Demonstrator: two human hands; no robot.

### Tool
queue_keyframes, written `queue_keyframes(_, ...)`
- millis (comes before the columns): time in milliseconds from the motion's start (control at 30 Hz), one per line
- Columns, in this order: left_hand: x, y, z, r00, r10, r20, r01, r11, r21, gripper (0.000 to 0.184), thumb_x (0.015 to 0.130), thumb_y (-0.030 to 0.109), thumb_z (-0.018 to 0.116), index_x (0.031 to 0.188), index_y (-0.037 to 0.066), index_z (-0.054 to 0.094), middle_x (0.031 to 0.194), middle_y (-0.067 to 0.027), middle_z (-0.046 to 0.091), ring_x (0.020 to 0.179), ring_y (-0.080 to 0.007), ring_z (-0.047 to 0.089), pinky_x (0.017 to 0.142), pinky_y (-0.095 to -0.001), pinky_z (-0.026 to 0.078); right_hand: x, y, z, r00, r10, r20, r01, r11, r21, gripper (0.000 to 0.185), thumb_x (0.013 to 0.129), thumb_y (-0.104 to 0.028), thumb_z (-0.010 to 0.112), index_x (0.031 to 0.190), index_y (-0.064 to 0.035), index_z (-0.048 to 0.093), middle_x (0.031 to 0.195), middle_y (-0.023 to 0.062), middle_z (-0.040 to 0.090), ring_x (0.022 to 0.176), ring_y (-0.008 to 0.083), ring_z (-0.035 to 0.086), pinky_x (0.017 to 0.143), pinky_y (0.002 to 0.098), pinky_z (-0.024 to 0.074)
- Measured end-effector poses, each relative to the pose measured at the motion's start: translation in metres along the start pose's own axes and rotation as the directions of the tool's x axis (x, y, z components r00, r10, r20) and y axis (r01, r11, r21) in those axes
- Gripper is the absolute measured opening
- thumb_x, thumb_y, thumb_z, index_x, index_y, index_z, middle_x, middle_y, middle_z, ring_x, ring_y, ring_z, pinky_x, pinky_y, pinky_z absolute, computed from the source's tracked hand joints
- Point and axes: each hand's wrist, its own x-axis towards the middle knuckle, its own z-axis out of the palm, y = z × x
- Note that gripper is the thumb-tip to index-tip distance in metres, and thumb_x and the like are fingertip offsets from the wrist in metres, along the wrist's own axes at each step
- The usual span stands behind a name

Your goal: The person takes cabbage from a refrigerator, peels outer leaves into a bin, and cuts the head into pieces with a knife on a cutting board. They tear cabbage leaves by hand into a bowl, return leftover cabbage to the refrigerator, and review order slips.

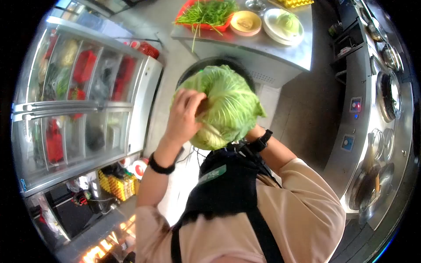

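A large green cabbage [230, 103] is held up in front of my apron, in the middle of the view. My left hand [186, 115] grips its left side, the fingers bent and pressed into the outer leaves. Against the lower right side of the cabbage, my right hand [254, 133] supports it, its fingers hidden behind the leaves. Behind and below the cabbage shows the rim of a dark round bin [219, 60].
Beyond stands a metal table [299, 50] with a red basket [180, 18] of greens, a yellow bowl [245, 23] and white plates [283, 39]. A glass-door fridge [72, 107] stands left, a steel cooking counter [360, 118] right. Egg trays [118, 183] are lower left.
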Motion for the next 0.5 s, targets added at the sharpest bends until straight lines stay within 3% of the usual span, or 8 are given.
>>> queue_keyframes(200, 0.024, -0.001, 0.036, 0.983, -0.146, -0.114, 0.14, 0.988, -0.063, 0.054, 0.062, -0.001, 0.075, 0.111, 0.004, 0.055, 0.107, -0.02, 0.058, 0.108, -0.0415, 0.052, 0.095, -0.0476, 0.042, -0.005, 0.007, -0.028, 0.993, 0.115, -0.002, -0.106, 0.926, 0.363, 0.057, 0.099, -0.045, 0.042, 0.14, -0.0055, 0.045, 0.137, 0.0147, 0.053, 0.122, 0.0275, 0.055, 0.104, 0.0467, 0.0448)
queue_keyframes(233, 0.028, -0.002, 0.041, 0.967, -0.175, -0.184, 0.171, 0.985, -0.035, 0.052, 0.063, -0.001, 0.073, 0.111, 0.003, 0.054, 0.106, -0.0217, 0.058, 0.108, -0.042, 0.052, 0.092, -0.0472, 0.042, -0.004, 0.011, -0.034, 0.988, 0.151, 0.014, -0.14, 0.877, 0.459, 0.058, 0.098, -0.047, 0.042, 0.139, -0.0055, 0.046, 0.136, 0.0149, 0.054, 0.122, 0.0276, 0.055, 0.103, 0.047, 0.0451)
queue_keyframes(300, 0.036, -0.002, 0.033, 0.966, -0.255, -0.048, 0.216, 0.895, -0.39, 0.049, 0.067, 0.0, 0.07, 0.113, 0.001, 0.053, 0.11, -0.0236, 0.058, 0.11, -0.0424, 0.051, 0.091, -0.046, 0.042, 0.0, 0.024, -0.049, 0.97, 0.23, 0.08, -0.225, 0.718, 0.659, 0.06, 0.098, -0.05, 0.042, 0.138, -0.0054, 0.047, 0.134, 0.0152, 0.055, 0.121, 0.028, 0.056, 0.102, 0.0476, 0.0457)
queue_keyframes(367, 0.036, -0.004, 0.044, 0.952, -0.297, -0.078, 0.253, 0.902, -0.349, 0.044, 0.071, 0.002, 0.067, 0.112, 0.002, 0.052, 0.109, -0.0228, 0.058, 0.105, -0.0391, 0.055, 0.089, -0.0446, 0.043, 0.005, 0.037, -0.063, 0.945, 0.281, 0.166, -0.3, 0.548, 0.781, 0.063, 0.097, -0.053, 0.042, 0.137, -0.0053, 0.049, 0.133, 0.0156, 0.056, 0.119, 0.0283, 0.057, 0.101, 0.0481, 0.0463)
queue_keyframes(400, 0.037, -0.002, 0.045, 0.933, -0.345, -0.1, 0.272, 0.86, -0.432, 0.041, 0.076, 0.002, 0.066, 0.115, 0.001, 0.053, 0.107, -0.017, 0.061, 0.101, -0.0349, 0.058, 0.088, -0.0398, 0.045, 0.007, 0.039, -0.067, 0.937, 0.291, 0.191, -0.32, 0.504, 0.802, 0.064, 0.096, -0.054, 0.041, 0.137, -0.0053, 0.049, 0.132, 0.0158, 0.057, 0.119, 0.0285, 0.058, 0.101, 0.0484, 0.0466)
queue_keyframes(433, 0.037, -0.003, 0.046, 0.912, -0.392, -0.118, 0.282, 0.81, -0.514, 0.038, 0.081, 0.002, 0.064, 0.118, 0.001, 0.053, 0.106, -0.0111, 0.063, 0.096, -0.0306, 0.062, 0.088, -0.035, 0.048, 0.009, 0.042, -0.07, 0.932, 0.302, 0.201, -0.333, 0.491, 0.805, 0.065, 0.096, -0.056, 0.041, 0.136, -0.0053, 0.05, 0.131, 0.0159, 0.058, 0.118, 0.0286, 0.058, 0.1, 0.0487, 0.0469)
queue_keyframes(467, 0.04, -0.012, 0.049, 0.846, -0.533, -0.018, 0.338, 0.562, -0.755, 0.032, 0.088, 0.007, 0.064, 0.118, 0.002, 0.055, 0.107, -0.0101, 0.063, 0.097, -0.0242, 0.062, 0.094, -0.0363, 0.048, 0.007, 0.043, -0.073, 0.936, 0.32, 0.148, -0.314, 0.567, 0.762, 0.06, 0.097, -0.052, 0.042, 0.134, -0.0046, 0.051, 0.129, 0.0172, 0.058, 0.116, 0.0287, 0.059, 0.099, 0.0463, 0.0488)
queue_keyframes(500, 0.047, -0.008, 0.045, 0.768, -0.634, 0.09, 0.324, 0.263, -0.909, 0.024, 0.091, 0.006, 0.059, 0.113, -0.002, 0.054, 0.105, -0.0106, 0.061, 0.095, -0.0229, 0.061, 0.097, -0.0445, 0.049, 0.008, 0.044, -0.075, 0.94, 0.327, 0.094, -0.294, 0.641, 0.709, 0.056, 0.099, -0.048, 0.043, 0.131, -0.004, 0.052, 0.127, 0.0184, 0.059, 0.114, 0.0287, 0.06, 0.097, 0.044, 0.0507)
